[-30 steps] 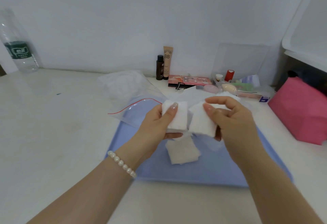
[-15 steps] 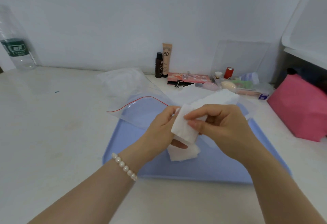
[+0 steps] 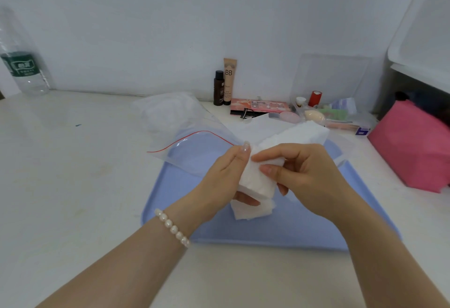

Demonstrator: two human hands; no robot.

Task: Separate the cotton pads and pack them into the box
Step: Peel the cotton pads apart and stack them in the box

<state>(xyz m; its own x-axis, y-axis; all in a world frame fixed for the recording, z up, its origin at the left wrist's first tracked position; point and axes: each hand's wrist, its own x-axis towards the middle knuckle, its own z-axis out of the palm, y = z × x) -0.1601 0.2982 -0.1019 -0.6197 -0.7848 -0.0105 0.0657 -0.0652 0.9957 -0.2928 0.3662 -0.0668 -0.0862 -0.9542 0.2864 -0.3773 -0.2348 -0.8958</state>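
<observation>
Over the blue tray [image 3: 280,234] both hands hold one small stack of white cotton pads [image 3: 255,181]. My left hand [image 3: 219,181] grips the stack from the left, thumb on top. My right hand [image 3: 304,173] pinches its upper right edge between thumb and forefinger. A few loose pads [image 3: 253,211] lie on the tray just below the hands. A long block of cotton pads [image 3: 299,135] lies behind them at the tray's far edge. A clear plastic box [image 3: 333,76] with small items stands at the back right.
A clear zip bag with a red strip [image 3: 192,147] lies across the tray's far left corner. Two cosmetic bottles [image 3: 225,83] and a palette [image 3: 260,107] stand at the wall. A pink pouch [image 3: 411,147] sits at the right, a water bottle [image 3: 22,64] far left.
A second ago each hand held its own pad, side by side. The hands have since come together, and the pads now lie as one stack held by both.
</observation>
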